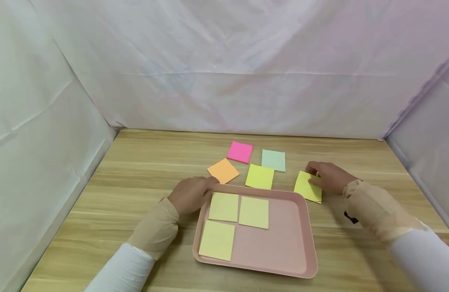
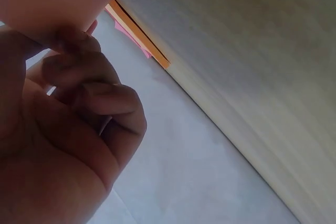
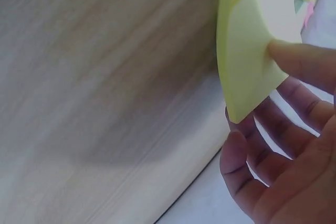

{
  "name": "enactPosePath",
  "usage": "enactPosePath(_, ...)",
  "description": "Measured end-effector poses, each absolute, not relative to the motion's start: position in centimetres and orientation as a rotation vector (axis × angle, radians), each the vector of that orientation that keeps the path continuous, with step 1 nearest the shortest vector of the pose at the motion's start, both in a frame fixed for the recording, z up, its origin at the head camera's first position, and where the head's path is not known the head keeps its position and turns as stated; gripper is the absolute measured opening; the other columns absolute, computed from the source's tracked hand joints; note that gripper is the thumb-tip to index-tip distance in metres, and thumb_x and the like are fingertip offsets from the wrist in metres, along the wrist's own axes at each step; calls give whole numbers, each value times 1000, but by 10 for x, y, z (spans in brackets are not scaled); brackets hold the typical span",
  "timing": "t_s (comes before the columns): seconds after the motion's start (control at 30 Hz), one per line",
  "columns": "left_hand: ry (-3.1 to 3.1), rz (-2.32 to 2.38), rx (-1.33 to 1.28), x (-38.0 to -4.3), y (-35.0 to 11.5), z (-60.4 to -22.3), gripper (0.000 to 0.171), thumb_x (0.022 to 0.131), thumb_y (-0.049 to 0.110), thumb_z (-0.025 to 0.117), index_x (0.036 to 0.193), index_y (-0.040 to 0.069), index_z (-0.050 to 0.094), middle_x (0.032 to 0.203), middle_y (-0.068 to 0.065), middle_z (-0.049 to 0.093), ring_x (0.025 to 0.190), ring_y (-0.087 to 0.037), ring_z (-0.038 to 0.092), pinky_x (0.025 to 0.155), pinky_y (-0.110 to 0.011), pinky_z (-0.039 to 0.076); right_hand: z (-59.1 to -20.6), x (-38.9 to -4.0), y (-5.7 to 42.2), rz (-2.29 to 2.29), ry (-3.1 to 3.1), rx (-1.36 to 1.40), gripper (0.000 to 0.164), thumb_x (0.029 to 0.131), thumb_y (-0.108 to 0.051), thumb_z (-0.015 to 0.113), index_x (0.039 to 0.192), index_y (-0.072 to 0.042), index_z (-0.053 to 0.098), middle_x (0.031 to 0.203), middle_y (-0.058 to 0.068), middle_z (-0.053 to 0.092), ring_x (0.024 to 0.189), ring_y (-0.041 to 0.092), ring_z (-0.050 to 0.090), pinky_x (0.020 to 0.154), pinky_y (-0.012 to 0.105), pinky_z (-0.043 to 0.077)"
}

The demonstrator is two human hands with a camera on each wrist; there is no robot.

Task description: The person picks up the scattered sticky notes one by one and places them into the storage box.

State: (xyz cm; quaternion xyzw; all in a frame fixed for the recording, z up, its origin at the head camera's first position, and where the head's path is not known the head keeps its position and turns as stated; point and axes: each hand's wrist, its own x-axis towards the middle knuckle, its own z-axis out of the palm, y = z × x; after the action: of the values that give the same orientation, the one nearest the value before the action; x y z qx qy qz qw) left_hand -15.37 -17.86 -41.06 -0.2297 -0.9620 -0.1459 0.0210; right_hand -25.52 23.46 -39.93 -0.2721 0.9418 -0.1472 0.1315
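Observation:
My left hand (image 1: 192, 194) grips the far left corner of a pink tray (image 1: 310, 243); in the left wrist view its curled fingers (image 2: 113, 100) meet the tray's wall. Three pale yellow sticky note pads lie inside, two along the far side and one at the near left. To the right of the tray, my right hand (image 1: 331, 177) pinches a bright yellow sticky note pad (image 1: 305, 187). In the right wrist view the thumb presses the face of that pad (image 3: 252, 61), other fingers lie behind it, and its sheets bend.
Beyond the tray lie pink (image 1: 240, 152), orange (image 1: 223, 171), pale green (image 1: 274, 160) and yellow (image 1: 259, 177) sticky note pads. They rest on a wooden table (image 1: 144, 162). White cloth (image 1: 224, 81) hangs at the back and sides.

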Motion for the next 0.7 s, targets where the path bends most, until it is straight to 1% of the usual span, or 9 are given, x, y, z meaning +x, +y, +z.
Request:
enactPosePath(0.1,-3004,-471,-689,-153,-178,-411,17,90,15,57,102,24,64,80,7,65,68,-7,55,62,-32,51,-393,-254,240,-455,2736,-785,11,89,-6,60,99,-8,58,85,7,61,74,18,54,64,36,48)
enactPosePath(0.27,-3025,-500,-683,-149,-177,-410,19,90,13,56,104,23,64,82,6,66,70,-8,56,64,-34,51,-365,-250,243,-532,2752,-879,10,91,-4,57,99,-9,57,83,5,60,74,17,54,62,36,48)
enactPosePath(0.33,-3031,-514,-688,-149,-177,-410,20,90,12,55,105,21,64,82,4,67,71,-9,57,65,-34,52,-351,-247,240,-578,2766,-934,10,91,-4,57,100,-9,58,84,4,61,76,17,54,64,37,48)
enactPosePath(0.5,-3025,-542,-685,-151,-177,-411,20,91,10,55,106,19,63,85,3,67,73,-10,57,68,-34,53,-322,-234,221,-660,2765,-1045,15,90,-5,59,101,-15,59,85,-2,62,77,10,57,66,36,51)
enactPosePath(0.6,-3027,-557,-692,-152,-177,-411,19,91,11,54,106,19,63,86,3,67,73,-9,57,70,-33,53,-315,-221,205,-657,2692,-1152,18,89,-4,60,99,-19,59,82,-5,61,73,8,57,62,32,52)
enactPosePath(0.7,-3033,-567,-708,-153,-176,-410,19,92,11,54,106,19,63,86,3,67,73,-9,57,70,-33,53,-318,-207,189,-647,2571,-1237,17,90,-5,60,94,-21,57,75,-6,58,66,8,53,56,27,48)
